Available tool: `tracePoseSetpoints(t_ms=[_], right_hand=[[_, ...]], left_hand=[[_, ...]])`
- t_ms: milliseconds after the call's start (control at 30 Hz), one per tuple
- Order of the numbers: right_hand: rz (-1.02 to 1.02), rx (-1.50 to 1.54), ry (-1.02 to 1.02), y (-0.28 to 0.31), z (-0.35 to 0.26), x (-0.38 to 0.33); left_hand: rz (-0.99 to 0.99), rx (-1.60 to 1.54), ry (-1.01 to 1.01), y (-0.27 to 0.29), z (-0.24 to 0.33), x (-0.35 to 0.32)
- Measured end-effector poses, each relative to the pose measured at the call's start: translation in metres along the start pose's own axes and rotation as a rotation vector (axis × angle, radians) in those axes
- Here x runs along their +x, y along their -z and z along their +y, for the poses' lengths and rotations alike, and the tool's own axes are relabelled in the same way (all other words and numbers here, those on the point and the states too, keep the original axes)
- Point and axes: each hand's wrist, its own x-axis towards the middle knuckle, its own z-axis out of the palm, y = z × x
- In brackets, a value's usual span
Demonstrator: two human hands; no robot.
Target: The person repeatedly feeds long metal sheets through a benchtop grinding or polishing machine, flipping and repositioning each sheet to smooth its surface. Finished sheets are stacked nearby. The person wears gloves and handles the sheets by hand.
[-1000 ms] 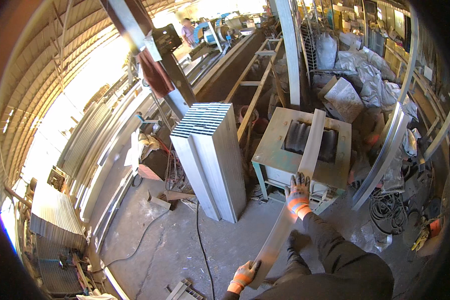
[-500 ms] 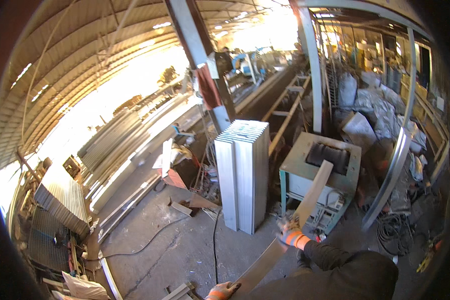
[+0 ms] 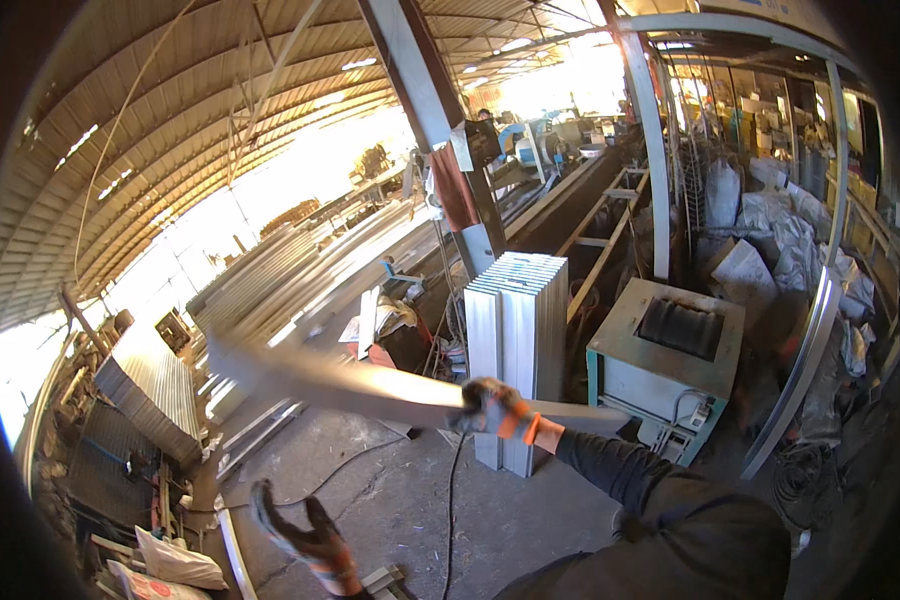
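Observation:
A long flat metal profile (image 3: 390,393) spans the middle of the view, nearly level, its left end smeared by motion. My right hand (image 3: 495,408), in a grey glove with an orange cuff, is closed around it right of its middle. My left hand (image 3: 305,535), gloved alike, hangs lower left with thumb and fingers spread, apart from the profile and holding nothing. Behind the profile stands an upright stack of silver metal profiles (image 3: 517,325), partly covered by it. The profile's right end lies in front of a green-grey machine cabinet (image 3: 630,362) with a dark top opening.
Corrugated metal sheets (image 3: 150,385) stand stacked at the left, with long profiles (image 3: 290,285) lying beyond. A black cable (image 3: 455,500) crosses the floor. A steel post (image 3: 415,80) rises behind the upright stack. Silvery sacks (image 3: 775,235) pile up at the right.
The profile has swung from a steep slant to nearly level, its far end sweeping left. My left hand has let go of it and opened. My right hand has risen and moved left with it.

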Motion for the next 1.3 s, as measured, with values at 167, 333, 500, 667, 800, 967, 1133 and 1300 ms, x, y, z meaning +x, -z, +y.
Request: tracePoseSetpoints(t_ms=[167, 333, 500, 667, 800, 967, 1133, 1300], right_hand=[[0.141, -0.969, 0.682, 0.031, -0.055, -0.009], [0.662, -0.137, 0.877, 0.172, -0.090, -0.049], [1.389, -0.361, 0.422, 0.318, -0.117, -0.159], [1.708, -1.719, 0.300, 0.456, -0.171, -0.188], [1.320, -2.203, 0.110, 0.569, -0.260, -0.192], [1.236, -2.201, -0.349, 0.692, -0.384, -0.166], [1.366, -2.160, -0.696, 0.743, -0.466, -0.136], [1.363, -2.302, -0.631, 0.723, -0.446, -0.138]], left_hand=[[-0.840, 0.031, 0.202, -0.120, -0.038, -0.163], [-1.053, -0.034, 0.147, -0.125, -0.045, -0.291], [-1.574, 0.033, 0.402, -0.157, 0.002, -0.334], [-1.794, 0.031, 0.409, -0.269, 0.092, -0.403], [-1.820, -0.120, 0.127, -0.395, 0.171, -0.442], [-1.844, -0.222, 0.160, -0.541, 0.292, -0.459], [-1.828, -0.287, 0.242, -0.628, 0.379, -0.465], [-1.926, -0.295, 0.310, -0.620, 0.376, -0.465]])
